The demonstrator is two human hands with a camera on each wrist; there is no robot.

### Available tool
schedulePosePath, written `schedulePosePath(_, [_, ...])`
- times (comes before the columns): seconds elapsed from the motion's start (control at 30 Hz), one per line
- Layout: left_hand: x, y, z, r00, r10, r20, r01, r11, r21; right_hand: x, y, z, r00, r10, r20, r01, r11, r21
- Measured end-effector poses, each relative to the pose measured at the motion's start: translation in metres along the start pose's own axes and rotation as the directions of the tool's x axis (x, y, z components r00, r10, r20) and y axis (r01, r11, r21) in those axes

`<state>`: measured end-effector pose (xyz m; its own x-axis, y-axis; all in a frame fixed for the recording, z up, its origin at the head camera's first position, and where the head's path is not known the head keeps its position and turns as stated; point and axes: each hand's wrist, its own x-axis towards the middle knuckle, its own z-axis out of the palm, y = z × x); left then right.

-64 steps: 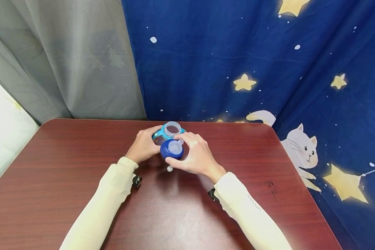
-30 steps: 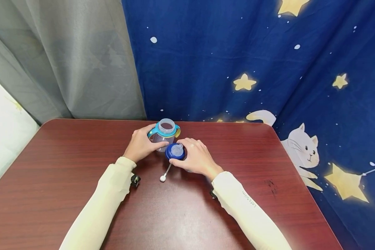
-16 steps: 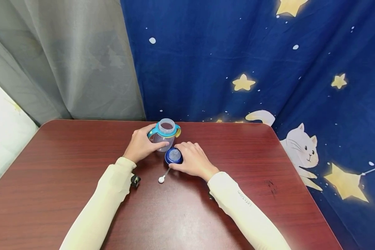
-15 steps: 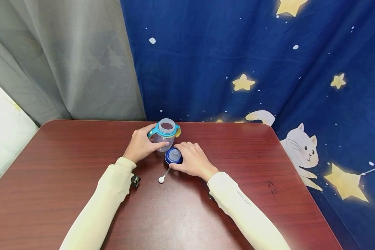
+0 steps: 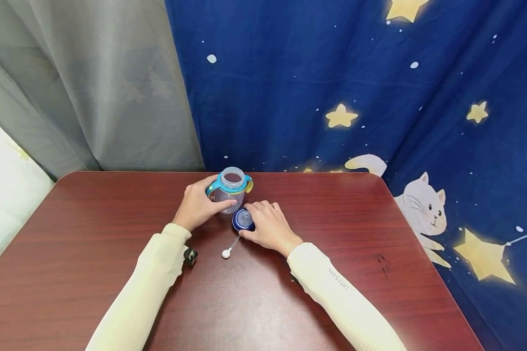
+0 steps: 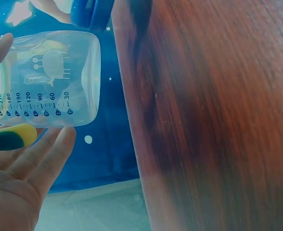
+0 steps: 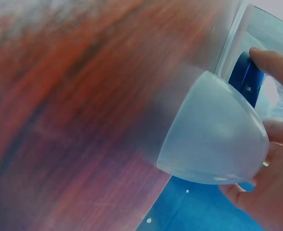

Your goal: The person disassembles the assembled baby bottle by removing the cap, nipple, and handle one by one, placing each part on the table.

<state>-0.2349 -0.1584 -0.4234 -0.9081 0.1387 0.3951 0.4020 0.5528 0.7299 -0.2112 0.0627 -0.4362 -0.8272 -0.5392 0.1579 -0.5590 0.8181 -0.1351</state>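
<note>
From the near side, the head camera faces forward-down; both close-up wrist views share the blue lid (image 6: pixel 90 13).

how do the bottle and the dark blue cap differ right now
Colour: the bottle is mostly clear with blue-and-yellow handles, while the cap has a dark blue ring.
Size: the bottle is taller; the cap is flatter.
Top: the bottle has an open mouth, but the cap bears a clear teat.
Hold: the left hand grips the bottle; the right hand grips the cap.
Both have see-through parts.
</note>
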Motion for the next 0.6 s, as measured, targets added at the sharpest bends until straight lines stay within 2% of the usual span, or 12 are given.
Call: schedulePosePath(0.6, [0.001, -0.0031, 0.002, 1.0, 0.021, 0.0, -0.021, 0.999, -0.027, 0.0085, 0.0019, 0.003, 0.996, 0.084, 0.021, -0.085, 0.996, 0.026])
